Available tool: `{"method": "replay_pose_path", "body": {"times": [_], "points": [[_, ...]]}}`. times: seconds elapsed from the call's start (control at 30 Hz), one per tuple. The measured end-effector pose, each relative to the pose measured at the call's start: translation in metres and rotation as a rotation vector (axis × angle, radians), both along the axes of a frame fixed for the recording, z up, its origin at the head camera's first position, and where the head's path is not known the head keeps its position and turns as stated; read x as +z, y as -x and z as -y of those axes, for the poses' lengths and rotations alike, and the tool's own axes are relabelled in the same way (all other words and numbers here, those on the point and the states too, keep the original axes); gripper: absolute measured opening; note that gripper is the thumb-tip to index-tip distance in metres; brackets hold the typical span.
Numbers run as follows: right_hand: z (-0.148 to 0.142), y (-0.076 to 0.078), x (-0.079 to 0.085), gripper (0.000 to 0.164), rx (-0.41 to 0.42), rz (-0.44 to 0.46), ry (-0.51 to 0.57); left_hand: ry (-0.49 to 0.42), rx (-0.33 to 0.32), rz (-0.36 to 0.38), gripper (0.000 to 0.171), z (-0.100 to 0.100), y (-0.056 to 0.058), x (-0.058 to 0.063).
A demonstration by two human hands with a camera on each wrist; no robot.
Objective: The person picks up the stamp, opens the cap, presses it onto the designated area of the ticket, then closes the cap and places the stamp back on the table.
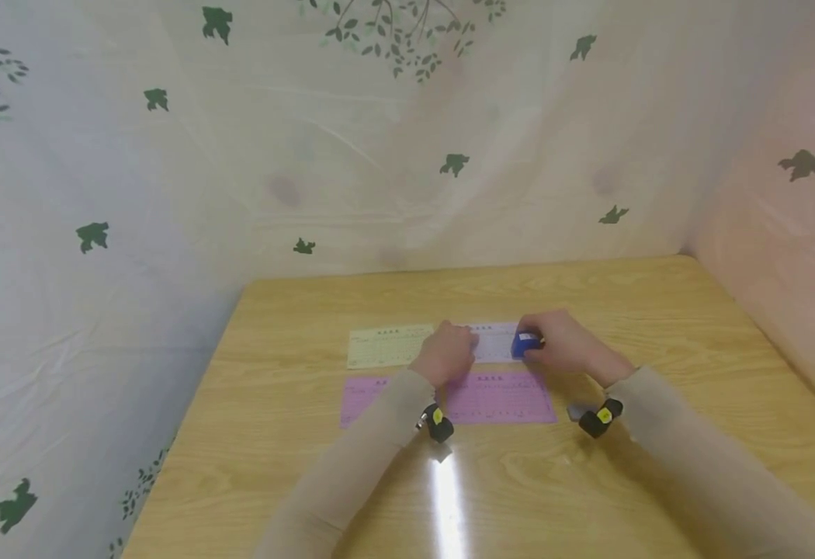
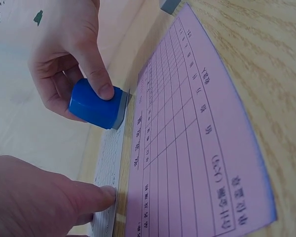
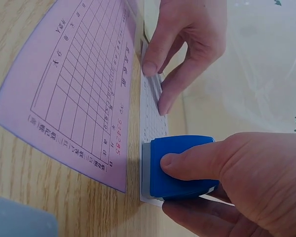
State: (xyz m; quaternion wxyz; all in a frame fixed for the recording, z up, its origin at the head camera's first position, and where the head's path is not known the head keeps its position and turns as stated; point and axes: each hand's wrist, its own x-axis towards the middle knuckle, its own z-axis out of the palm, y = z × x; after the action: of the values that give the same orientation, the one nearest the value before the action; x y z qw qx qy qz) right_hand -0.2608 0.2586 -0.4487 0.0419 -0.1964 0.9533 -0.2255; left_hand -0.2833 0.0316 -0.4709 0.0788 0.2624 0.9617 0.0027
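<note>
My right hand (image 1: 564, 341) grips a blue stamp (image 3: 182, 165), its thumb along one side and fingers on the other. The stamp's grey base (image 3: 146, 170) is down at the right end of a white receipt form (image 1: 494, 341). On the same form, my left hand (image 1: 447, 353) presses with thumb and fingertips near its left end. A pink receipt form (image 2: 182, 128) with a printed grid lies just in front of the white one, nearer my body.
Left of the white form lies a yellow form (image 1: 386, 348), and below that another pink form (image 1: 362, 396), partly behind my left sleeve. A small grey block (image 3: 19, 219) sits on the wooden table (image 1: 296, 466) under my right wrist. A leaf-patterned curtain (image 1: 379, 155) hangs behind.
</note>
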Motion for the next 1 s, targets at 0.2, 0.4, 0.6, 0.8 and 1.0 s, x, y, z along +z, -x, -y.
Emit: {"method": "replay_pose_path", "body": {"times": [0.2,0.4,0.6,0.8,1.0], "points": [[-0.0005,0.0006,-0.0022,0.019,0.005,-0.015,-0.007,0.011,-0.007,-0.005,0.029,0.0008,0.0001,0.0022],[-0.0019,0.0006,-0.0039,0.020,0.005,-0.018,-0.004,-0.023,0.013,0.012,0.027,0.0001,-0.0001,0.0029],[-0.0021,-0.0004,-0.0034,0.020,-0.016,0.003,0.003,-0.014,0.012,0.009,0.026,-0.0002,-0.0003,0.0039],[-0.0013,-0.0023,-0.0021,0.020,-0.027,0.026,0.008,0.006,0.006,0.006,0.029,-0.0006,-0.0005,0.0041],[0.0000,-0.0031,-0.0027,0.022,-0.038,0.035,0.002,-0.007,0.013,0.014,0.027,0.0000,-0.0024,0.0060]]}}
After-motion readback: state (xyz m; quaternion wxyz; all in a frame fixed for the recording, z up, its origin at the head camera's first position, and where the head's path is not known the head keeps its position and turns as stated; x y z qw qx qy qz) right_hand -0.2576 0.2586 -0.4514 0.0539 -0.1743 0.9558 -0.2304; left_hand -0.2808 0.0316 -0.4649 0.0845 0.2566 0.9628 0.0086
